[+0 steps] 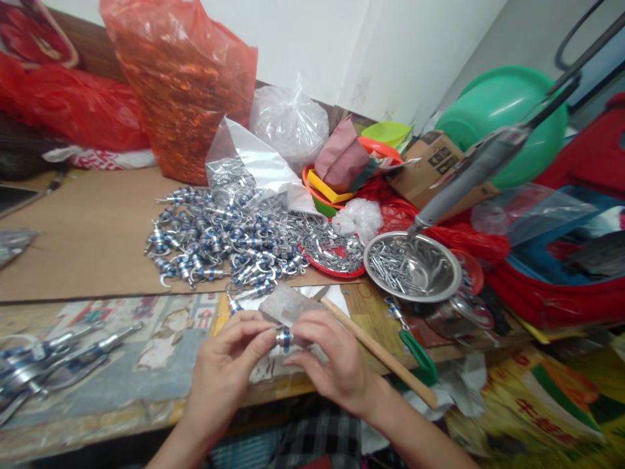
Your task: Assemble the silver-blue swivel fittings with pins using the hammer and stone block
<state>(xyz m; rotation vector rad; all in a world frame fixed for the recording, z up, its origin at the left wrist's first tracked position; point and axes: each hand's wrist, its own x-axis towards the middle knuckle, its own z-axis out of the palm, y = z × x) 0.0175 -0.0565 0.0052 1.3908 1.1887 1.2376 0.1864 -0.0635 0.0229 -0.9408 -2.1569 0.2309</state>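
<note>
A small silver metal fitting with a blue band [284, 339] is between my hands at the table's front edge. My left hand [229, 365] pinches its left end between thumb and fingers. At its right end, the curled fingers of my right hand [336, 358], somewhat blurred, close on it and hide that end. Just behind my fingertips lies a grey block [286, 303]. Beyond it spreads a heap of similar blue-banded fittings, many with hooks [209, 238]. A hammer with a wooden handle [381, 352] lies right beside my right hand.
A steel bowl [439, 290] of metal pins and a red tray [336, 272] of small metal parts stand behind the hammer. A grey lever [454, 179] slants over the bowl. More fittings [43, 365] lie at left. A red bag [180, 98] stands behind.
</note>
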